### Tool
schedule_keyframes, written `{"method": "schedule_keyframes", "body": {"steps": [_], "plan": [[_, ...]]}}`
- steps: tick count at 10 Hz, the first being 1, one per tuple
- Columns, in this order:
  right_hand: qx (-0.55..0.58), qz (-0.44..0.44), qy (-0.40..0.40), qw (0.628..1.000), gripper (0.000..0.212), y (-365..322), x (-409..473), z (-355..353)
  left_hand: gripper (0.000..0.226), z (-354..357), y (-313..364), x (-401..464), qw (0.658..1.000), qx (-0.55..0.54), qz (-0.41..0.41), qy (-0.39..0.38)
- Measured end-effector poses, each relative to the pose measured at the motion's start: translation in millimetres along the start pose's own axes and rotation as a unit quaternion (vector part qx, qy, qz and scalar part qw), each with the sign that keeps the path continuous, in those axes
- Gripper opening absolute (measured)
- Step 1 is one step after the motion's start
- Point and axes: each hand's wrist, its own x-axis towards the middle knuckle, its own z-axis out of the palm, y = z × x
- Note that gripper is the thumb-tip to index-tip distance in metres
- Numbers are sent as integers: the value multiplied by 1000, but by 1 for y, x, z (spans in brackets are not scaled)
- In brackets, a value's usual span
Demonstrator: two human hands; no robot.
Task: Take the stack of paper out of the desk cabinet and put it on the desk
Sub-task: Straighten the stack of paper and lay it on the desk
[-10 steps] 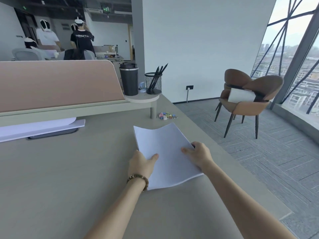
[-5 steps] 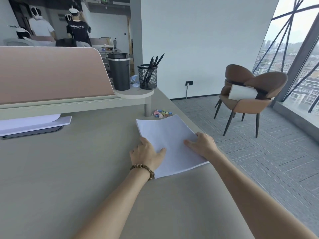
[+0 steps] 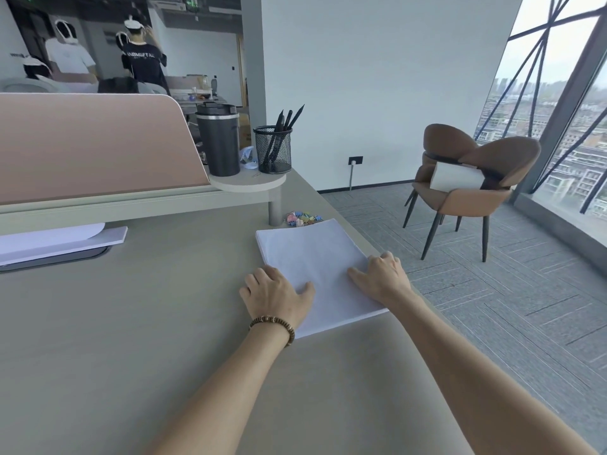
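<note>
A white stack of paper (image 3: 315, 257) lies flat on the grey-beige desk (image 3: 147, 323), close to the desk's right edge. My left hand (image 3: 274, 297), with a bead bracelet at the wrist, sits at the stack's near-left edge, its thumb on top of the sheets. At the stack's right edge, my right hand (image 3: 382, 277) has its thumb on top and its fingers curled over the side. The desk cabinet is out of view.
Just beyond the stack lie small colourful clips (image 3: 302, 219) beside a shelf post. The raised shelf (image 3: 249, 183) holds a black tumbler (image 3: 219, 139) and a mesh pen holder (image 3: 273, 149). A pink divider (image 3: 92, 142) spans the left. Brown chairs (image 3: 466, 185) stand on the floor right.
The stack was bowed and lifted at its far end; it now lies flat on the desk, further forward. Both hands have stayed on its edges.
</note>
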Motion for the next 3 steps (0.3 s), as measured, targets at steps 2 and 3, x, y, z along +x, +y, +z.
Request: {"method": "schedule_keyframes", "body": {"steps": [2, 3], "plan": [[-14, 6, -30, 999, 68, 0, -1, -18, 95, -16, -2, -5, 999, -42, -3, -34], [-13, -14, 2, 1000, 73, -8, -17, -30, 97, -36, -6, -13, 996, -71, 17, -46]]}}
